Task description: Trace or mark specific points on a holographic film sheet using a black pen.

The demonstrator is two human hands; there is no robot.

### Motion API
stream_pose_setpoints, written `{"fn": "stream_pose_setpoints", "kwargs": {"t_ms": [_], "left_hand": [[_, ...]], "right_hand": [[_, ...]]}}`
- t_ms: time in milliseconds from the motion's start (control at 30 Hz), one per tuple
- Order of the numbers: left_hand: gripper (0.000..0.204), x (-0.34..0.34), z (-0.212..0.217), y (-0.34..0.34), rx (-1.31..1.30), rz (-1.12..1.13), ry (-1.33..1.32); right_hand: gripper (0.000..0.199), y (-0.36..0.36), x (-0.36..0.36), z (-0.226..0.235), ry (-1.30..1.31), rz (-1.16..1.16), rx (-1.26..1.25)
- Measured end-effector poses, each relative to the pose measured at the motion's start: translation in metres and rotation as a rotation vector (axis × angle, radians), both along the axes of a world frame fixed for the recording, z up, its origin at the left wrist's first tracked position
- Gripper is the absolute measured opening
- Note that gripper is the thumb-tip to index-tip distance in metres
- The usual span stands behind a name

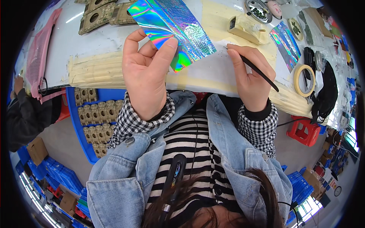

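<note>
My left hand (143, 78) pinches a shiny rainbow-coloured holographic pouch (186, 32) between thumb and fingers, holding it tilted above the table. One part of the pouch is smooth, and the rest has a bubbly texture. In my right hand (253, 76) are slim black tweezers (262, 74), gripped like a pen. Their tip points toward the pouch's right corner and stays apart from it. Tiny dark specks lie on the white table surface below. A second holographic pouch (285, 43) rests on the table to the right.
Camouflage-patterned housings (100, 17) lie at the far left, and more fill a blue tray (89, 148) below the table edge. A cream tape dispenser (247, 30), a masking tape roll (304, 80) and a black cloth (327, 91) are rightward. A red stool (304, 131) stands below. Another person's sleeve (34, 114) shows left.
</note>
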State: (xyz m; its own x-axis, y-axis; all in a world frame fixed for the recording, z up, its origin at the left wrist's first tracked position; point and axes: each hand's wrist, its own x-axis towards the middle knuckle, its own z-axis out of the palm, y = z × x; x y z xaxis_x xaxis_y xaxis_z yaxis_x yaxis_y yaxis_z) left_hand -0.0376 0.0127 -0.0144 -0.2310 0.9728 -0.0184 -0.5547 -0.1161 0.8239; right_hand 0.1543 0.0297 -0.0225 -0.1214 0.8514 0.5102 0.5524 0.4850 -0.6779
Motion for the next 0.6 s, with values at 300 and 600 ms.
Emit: {"fn": "stream_pose_setpoints", "kwargs": {"t_ms": [300,600], "left_hand": [[0.038,-0.001,0.003,-0.002,-0.039,-0.061,0.052],[0.038,0.006,0.011,-0.007,-0.07,-0.169,0.009]], "right_hand": [[0.01,-0.005,0.002,0.011,0.139,0.001,-0.035],[0.016,-0.018,-0.011,0.039,0.263,0.302,-0.049]]}}
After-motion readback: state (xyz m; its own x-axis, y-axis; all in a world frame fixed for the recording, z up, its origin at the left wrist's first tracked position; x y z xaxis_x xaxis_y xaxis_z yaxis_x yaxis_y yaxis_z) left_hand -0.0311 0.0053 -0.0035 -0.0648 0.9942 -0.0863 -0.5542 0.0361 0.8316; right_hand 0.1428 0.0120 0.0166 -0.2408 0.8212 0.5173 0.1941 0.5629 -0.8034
